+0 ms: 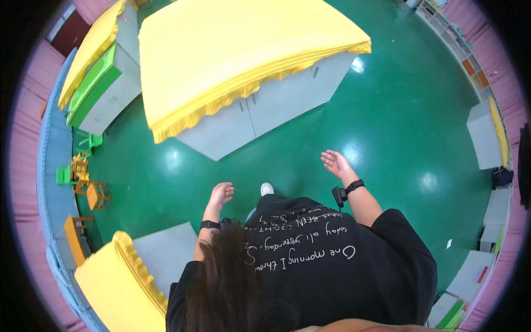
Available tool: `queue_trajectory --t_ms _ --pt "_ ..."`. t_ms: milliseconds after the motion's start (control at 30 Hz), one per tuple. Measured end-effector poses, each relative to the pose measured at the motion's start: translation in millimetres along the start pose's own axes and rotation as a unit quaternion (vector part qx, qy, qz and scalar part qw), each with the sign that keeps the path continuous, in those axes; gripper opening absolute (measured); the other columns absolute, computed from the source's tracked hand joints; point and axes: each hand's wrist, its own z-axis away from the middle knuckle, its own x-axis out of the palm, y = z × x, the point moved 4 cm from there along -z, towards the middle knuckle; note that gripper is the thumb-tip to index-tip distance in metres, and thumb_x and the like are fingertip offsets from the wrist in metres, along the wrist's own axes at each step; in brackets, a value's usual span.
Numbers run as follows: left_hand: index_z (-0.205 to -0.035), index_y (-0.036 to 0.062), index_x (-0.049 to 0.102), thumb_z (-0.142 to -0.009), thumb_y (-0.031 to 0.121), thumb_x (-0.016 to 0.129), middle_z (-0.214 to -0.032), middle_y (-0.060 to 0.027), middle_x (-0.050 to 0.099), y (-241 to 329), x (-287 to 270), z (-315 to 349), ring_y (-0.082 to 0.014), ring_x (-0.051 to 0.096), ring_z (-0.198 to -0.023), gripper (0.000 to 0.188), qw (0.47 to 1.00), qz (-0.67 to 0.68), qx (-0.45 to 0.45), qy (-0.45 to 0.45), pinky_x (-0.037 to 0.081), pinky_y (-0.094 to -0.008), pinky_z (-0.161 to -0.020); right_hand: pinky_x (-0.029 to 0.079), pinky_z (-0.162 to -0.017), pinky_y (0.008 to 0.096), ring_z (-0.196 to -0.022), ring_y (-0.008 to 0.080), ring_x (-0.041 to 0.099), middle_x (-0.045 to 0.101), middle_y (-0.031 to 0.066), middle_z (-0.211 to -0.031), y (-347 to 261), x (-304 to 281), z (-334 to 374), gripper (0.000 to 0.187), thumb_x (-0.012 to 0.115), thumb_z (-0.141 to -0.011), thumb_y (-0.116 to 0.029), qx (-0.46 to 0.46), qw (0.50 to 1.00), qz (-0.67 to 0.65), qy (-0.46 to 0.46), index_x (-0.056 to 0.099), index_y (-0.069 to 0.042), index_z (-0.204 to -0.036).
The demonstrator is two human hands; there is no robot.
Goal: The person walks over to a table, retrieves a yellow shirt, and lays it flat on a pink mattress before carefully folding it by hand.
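My left hand (pixel 222 193) hangs in the air over the green floor, a dark band on its wrist. Its fingers are loosely bent, and nothing shows in them. Farther forward and to the right is my right hand (pixel 336 164), its fingers stretched and slightly apart, with no thing held. A black strap with a small box-shaped device (pixel 339 196) sits on that wrist. Nearest to both hands, but apart from them, stands a large grey cabinet (pixel 221 130) under a ruffled yellow cover (pixel 243 50).
Another yellow-covered cabinet (pixel 119 282) stands close at my lower left. A green-and-grey cabinet (pixel 105 99) is at the far left. Small green chairs (pixel 64 175) and wooden chairs (pixel 97 195) line the left wall. Low shelves (pixel 448 33) and grey units (pixel 482 135) run along the right.
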Motion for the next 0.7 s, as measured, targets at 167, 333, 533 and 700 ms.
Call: queue_trajectory --t_ms 167,333,533,700 --pt "-0.101 0.0097 0.053 -0.084 0.024 0.043 -0.093 -0.0047 0.058 80 25 -76 -0.0137 0.052 -0.085 0.024 0.995 -0.065 0.069 0.000 0.043 -0.0313 -0.070 0.045 -0.071 0.0318 -0.092 0.0199 0.055 0.055 0.0089 -0.110 -69 20 -23 0.031 0.040 -0.088 -0.024 -0.075 0.997 -0.014 -0.003 0.043 -0.006 -0.113" --pt "-0.105 0.0100 0.053 -0.083 0.024 0.043 -0.104 -0.0063 0.056 146 91 -134 -0.0159 0.050 -0.096 0.028 0.987 -0.137 0.064 -0.057 0.040 -0.0345 -0.078 0.044 -0.072 0.0319 -0.093 0.0198 0.055 0.057 0.0087 -0.108 -117 -4 -40 0.029 0.041 -0.088 -0.024 -0.091 0.994 -0.051 0.012 0.045 -0.007 -0.111" --pt "-0.116 0.0071 0.048 -0.077 0.021 0.054 -0.127 -0.0107 0.041 198 171 -194 -0.0227 0.026 -0.123 0.042 0.993 -0.102 0.040 -0.032 0.021 -0.0473 -0.099 0.044 -0.073 0.0320 -0.095 0.0193 0.054 0.056 0.0074 -0.110 -207 -46 -96 0.027 0.039 -0.089 -0.023 -0.095 0.994 -0.048 -0.002 0.046 -0.008 -0.111" --pt "-0.110 0.0077 0.051 -0.070 0.023 0.058 -0.129 -0.0079 0.039 238 230 -252 -0.0274 0.023 -0.125 0.043 0.988 0.050 0.096 0.112 0.004 -0.0500 -0.101 0.043 -0.075 0.0332 -0.101 0.0205 0.052 0.054 0.0088 -0.113 -307 -82 -185 0.035 0.041 -0.088 -0.026 -0.110 0.992 -0.037 -0.056 0.042 -0.007 -0.117"
